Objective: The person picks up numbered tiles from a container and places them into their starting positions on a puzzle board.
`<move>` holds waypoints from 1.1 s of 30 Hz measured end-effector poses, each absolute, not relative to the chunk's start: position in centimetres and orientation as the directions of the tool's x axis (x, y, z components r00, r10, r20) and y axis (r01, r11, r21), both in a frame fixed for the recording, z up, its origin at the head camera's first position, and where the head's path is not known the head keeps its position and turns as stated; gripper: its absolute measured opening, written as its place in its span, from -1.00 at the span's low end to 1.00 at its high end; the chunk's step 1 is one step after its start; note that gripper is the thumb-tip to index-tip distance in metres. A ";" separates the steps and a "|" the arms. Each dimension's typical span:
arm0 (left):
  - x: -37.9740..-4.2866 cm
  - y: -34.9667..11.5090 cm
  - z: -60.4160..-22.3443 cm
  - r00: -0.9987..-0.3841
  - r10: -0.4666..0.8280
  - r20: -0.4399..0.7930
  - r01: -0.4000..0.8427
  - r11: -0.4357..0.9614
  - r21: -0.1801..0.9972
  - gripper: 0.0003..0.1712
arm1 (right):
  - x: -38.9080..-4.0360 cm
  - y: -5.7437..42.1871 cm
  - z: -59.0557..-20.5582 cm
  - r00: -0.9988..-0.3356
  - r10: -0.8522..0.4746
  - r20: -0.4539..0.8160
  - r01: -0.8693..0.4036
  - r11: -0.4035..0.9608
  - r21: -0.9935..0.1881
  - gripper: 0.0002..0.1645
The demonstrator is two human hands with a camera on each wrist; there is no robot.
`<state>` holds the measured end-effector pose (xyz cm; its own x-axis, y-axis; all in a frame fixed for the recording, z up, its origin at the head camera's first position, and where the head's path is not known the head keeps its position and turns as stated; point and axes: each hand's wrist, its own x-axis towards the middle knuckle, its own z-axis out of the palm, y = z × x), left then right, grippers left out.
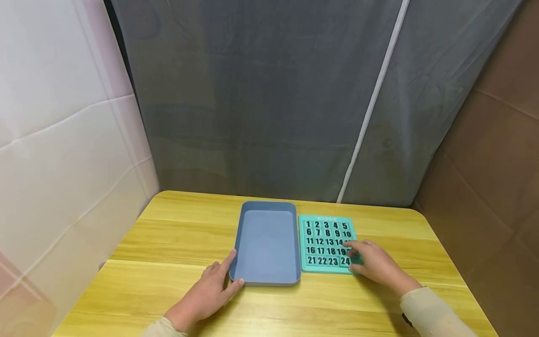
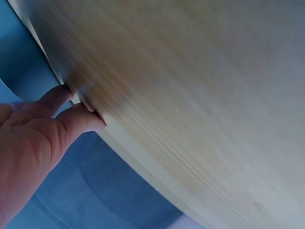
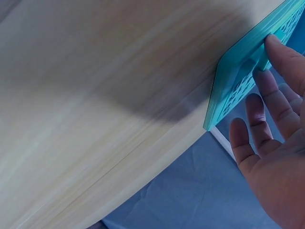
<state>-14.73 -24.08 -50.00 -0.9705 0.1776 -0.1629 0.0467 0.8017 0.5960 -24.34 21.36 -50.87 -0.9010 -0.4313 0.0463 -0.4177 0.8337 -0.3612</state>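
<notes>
A blue-grey rectangular tray [image 1: 269, 283] lies on the wooden table. My left hand [image 1: 209, 291] rests at its near left corner, index fingertip against the left side and thumb at the front wall. Right of the tray is a turquoise number board [image 1: 322, 269] with rows of numbered tiles. Over its lower right part, my right hand [image 1: 372, 263] has thumb and index finger pinching a small turquoise tile [image 3: 263, 58], which looks like the one marked 24 [image 1: 345, 261]. The other fingers hang loosely beside the board, and the bottom right cell is partly covered by the hand.
The wooden table [image 1: 168, 252] has rounded far corners. Behind it hangs a grey curtain [image 1: 269, 103] with a white strip [image 1: 375, 93]. A white cloth wall [image 1: 63, 117] stands at the left and a brown one [image 1: 497, 154] at the right.
</notes>
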 end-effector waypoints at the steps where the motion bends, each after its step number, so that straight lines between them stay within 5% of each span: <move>1: -14.7 -24.1 -50.0 -0.970 0.177 -0.164 0.046 0.803 0.594 -0.01 | -24.3 21.3 -50.9 -0.901 -0.432 0.042 -0.417 0.834 -0.361 -0.25; 33: -14.7 -24.0 -50.1 -0.973 0.163 -0.163 0.037 0.807 0.589 -0.01 | -24.4 21.3 -51.4 -0.889 -0.453 0.063 -0.443 0.818 -0.367 -0.32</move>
